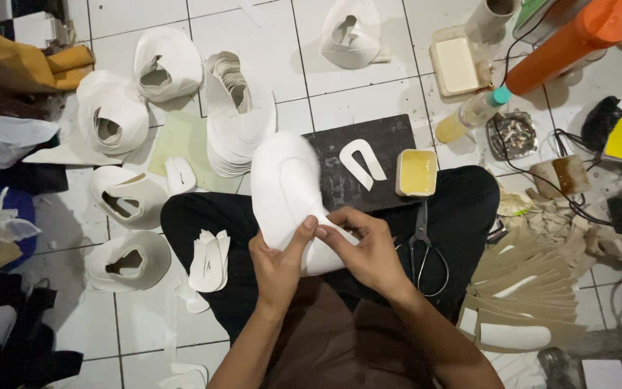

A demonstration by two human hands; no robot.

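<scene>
Well to the left of the hands, white shoe uppers point(127, 198) lie on the tiled floor point(145, 317). The left hand point(280, 263) clasps the white upper point(288, 193) from the left, thumb pressed on its edge. The right hand point(366, 246) pinches the same upper's edge just beside that thumb. Right of it, scissors point(422, 248) rest on the lap, a yellow glue tub point(417, 173) beyond.

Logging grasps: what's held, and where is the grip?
Both hands, left and right, hold the white shoe upper at its near end, thumbs pinching the edge.
</scene>
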